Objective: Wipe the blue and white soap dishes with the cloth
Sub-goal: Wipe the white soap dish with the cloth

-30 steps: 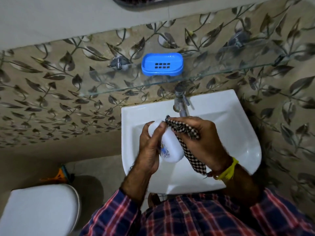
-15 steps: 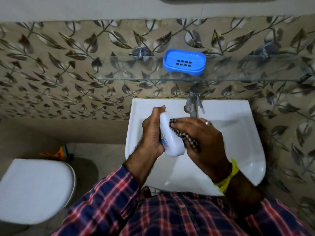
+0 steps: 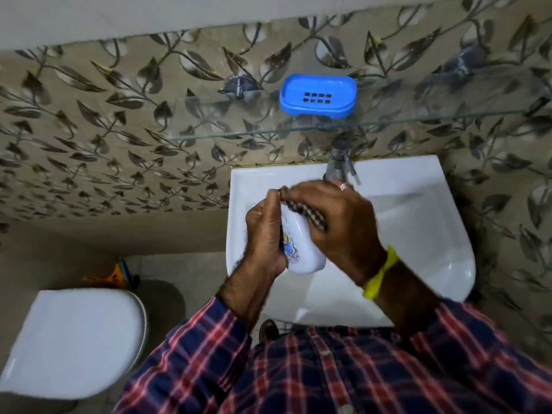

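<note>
My left hand (image 3: 264, 234) grips a white soap dish (image 3: 303, 249) with a printed picture, holding it tilted on its side over the sink. My right hand (image 3: 343, 225) presses a black-and-white checked cloth (image 3: 310, 212) against the dish's upper end; most of the cloth is hidden under my fingers. A blue soap dish (image 3: 318, 95) with drain slots sits upright on the glass shelf (image 3: 209, 131) above the sink, apart from both hands.
A white sink (image 3: 418, 234) is fixed to the leaf-patterned wall, with a metal tap (image 3: 339, 164) just behind my right hand. A white toilet lid (image 3: 71, 339) lies at lower left. An orange object (image 3: 115, 274) rests on the floor by the wall.
My right hand has slid the cloth up toward the top end of the white dish. My left hand has turned the dish further onto its side. The camera shifted.
</note>
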Demonstrator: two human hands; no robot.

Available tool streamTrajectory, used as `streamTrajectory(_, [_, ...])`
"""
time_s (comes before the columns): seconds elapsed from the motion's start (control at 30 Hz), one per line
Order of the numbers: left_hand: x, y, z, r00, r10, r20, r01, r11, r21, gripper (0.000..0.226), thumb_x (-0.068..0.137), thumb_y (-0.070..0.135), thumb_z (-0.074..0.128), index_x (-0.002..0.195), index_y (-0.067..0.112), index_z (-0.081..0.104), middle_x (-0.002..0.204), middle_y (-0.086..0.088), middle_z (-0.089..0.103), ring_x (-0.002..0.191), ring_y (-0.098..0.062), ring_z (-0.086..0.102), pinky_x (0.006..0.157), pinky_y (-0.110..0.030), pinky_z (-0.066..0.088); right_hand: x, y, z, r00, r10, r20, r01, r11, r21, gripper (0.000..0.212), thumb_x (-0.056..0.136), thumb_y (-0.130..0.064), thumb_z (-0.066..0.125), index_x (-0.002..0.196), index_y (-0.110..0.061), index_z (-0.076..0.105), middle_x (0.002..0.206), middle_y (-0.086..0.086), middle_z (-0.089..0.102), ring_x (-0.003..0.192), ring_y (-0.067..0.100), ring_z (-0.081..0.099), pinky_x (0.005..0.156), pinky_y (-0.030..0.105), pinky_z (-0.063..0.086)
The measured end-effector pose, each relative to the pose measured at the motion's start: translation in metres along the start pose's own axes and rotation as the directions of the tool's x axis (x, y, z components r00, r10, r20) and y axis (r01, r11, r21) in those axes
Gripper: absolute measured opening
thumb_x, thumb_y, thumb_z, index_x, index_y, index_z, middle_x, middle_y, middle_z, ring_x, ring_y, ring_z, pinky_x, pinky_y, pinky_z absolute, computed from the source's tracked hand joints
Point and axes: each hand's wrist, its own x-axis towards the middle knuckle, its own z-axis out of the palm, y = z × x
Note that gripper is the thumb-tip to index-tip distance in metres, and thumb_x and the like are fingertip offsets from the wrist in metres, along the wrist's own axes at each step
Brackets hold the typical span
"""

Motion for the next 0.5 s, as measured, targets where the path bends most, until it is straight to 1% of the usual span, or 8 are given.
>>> streamTrajectory(0.1, [0.003, 0.005, 0.0, 1.0, 0.016, 0.001, -0.016, 1.0, 0.002, 0.031, 0.101, 0.039, 0.05, 0.112, 0.011, 0.056, 0.101, -0.017, 0.056, 0.092, -0.031, 0.057, 0.086, -0.043, 0.046, -0.001, 0.003, -0.002, 0.997, -0.059, 0.043, 0.056, 0.995, 0.077, 0.039, 0.079, -0.011, 0.049, 0.107, -0.012, 0.076, 0.115, 0.004, 0.074, 0.106, 0.023, 0.068, 0.088, 0.042, 0.052])
streamTrajectory(0.13, [0.004, 0.01, -0.001, 1.0, -0.005, 0.001, 0.005, 1.0, -0.001, 0.032, 0.096, 0.042, 0.056, 0.107, 0.012, 0.054, 0.099, -0.016, 0.05, 0.092, -0.031, 0.053, 0.086, -0.043, 0.045, -0.012, 0.005, -0.002, 0.995, -0.084, 0.058, 0.081, 0.995, 0.063, 0.041, 0.078, -0.009, 0.048, 0.108, -0.014, 0.076, 0.117, 0.003, 0.072, 0.105, 0.024, 0.067, 0.087, 0.042, 0.052])
streamTrajectory(0.2, [0.007, 0.01, -0.006, 0.999, -0.031, -0.016, 0.031, 1.0, -0.005, 0.033, 0.088, 0.042, 0.066, 0.089, 0.013, 0.05, 0.084, -0.014, 0.039, 0.08, -0.029, 0.051, 0.076, -0.038, 0.045, -0.037, 0.005, -0.001, 0.997, -0.051, 0.056, 0.048, 0.998, 0.048, 0.048, 0.072, -0.005, 0.048, 0.11, -0.019, 0.075, 0.12, 0.0, 0.071, 0.105, 0.024, 0.066, 0.087, 0.041, 0.052])
streamTrajectory(0.27, [0.006, 0.003, -0.004, 0.999, -0.035, -0.008, 0.035, 0.999, 0.0, 0.032, 0.088, 0.041, 0.067, 0.085, 0.012, 0.052, 0.078, -0.01, 0.044, 0.079, -0.028, 0.053, 0.079, -0.037, 0.045, -0.033, 0.007, 0.002, 0.999, 0.035, 0.007, -0.036, 0.993, 0.112, 0.05, 0.07, -0.005, 0.047, 0.11, -0.017, 0.075, 0.117, 0.001, 0.072, 0.108, 0.024, 0.067, 0.091, 0.042, 0.053])
streamTrajectory(0.33, [0.006, -0.002, -0.002, 0.999, -0.031, 0.018, 0.031, 0.999, -0.023, 0.03, 0.093, 0.042, 0.063, 0.091, 0.012, 0.06, 0.087, -0.011, 0.06, 0.087, -0.028, 0.06, 0.09, -0.041, 0.047, -0.011, 0.009, 0.006, 0.993, 0.111, -0.035, -0.098, 0.96, 0.263, 0.046, 0.071, 0.003, 0.051, 0.109, -0.008, 0.075, 0.112, 0.007, 0.074, 0.107, 0.025, 0.069, 0.092, 0.045, 0.053])
streamTrajectory(0.37, [0.008, -0.001, 0.0, 0.999, -0.035, 0.035, 0.036, 0.998, -0.049, 0.032, 0.094, 0.043, 0.06, 0.1, 0.011, 0.062, 0.098, -0.012, 0.063, 0.096, -0.029, 0.06, 0.096, -0.044, 0.046, -0.005, 0.009, 0.006, 0.994, 0.108, -0.032, -0.093, 0.947, 0.309, 0.045, 0.071, 0.007, 0.053, 0.109, -0.005, 0.075, 0.111, 0.01, 0.074, 0.106, 0.026, 0.069, 0.091, 0.046, 0.053])
streamTrajectory(0.43, [0.011, 0.001, -0.002, 0.996, -0.042, 0.076, 0.05, 0.994, -0.1, 0.044, 0.095, 0.047, 0.054, 0.12, 0.011, 0.056, 0.12, -0.015, 0.056, 0.109, -0.031, 0.054, 0.105, -0.049, 0.042, -0.015, 0.011, 0.006, 1.0, 0.016, -0.025, -0.009, 0.961, 0.276, 0.042, 0.075, 0.003, 0.053, 0.11, -0.006, 0.075, 0.114, 0.01, 0.073, 0.107, 0.026, 0.068, 0.091, 0.045, 0.053])
streamTrajectory(0.5, [0.013, 0.002, -0.003, 0.994, -0.068, 0.082, 0.075, 0.994, -0.08, 0.048, 0.092, 0.05, 0.057, 0.121, 0.011, 0.054, 0.12, -0.017, 0.054, 0.11, -0.032, 0.055, 0.102, -0.047, 0.044, -0.036, 0.012, 0.0, 0.999, -0.04, -0.023, 0.044, 0.979, 0.2, 0.04, 0.08, -0.004, 0.05, 0.112, -0.01, 0.075, 0.116, 0.008, 0.073, 0.109, 0.024, 0.068, 0.089, 0.044, 0.052])
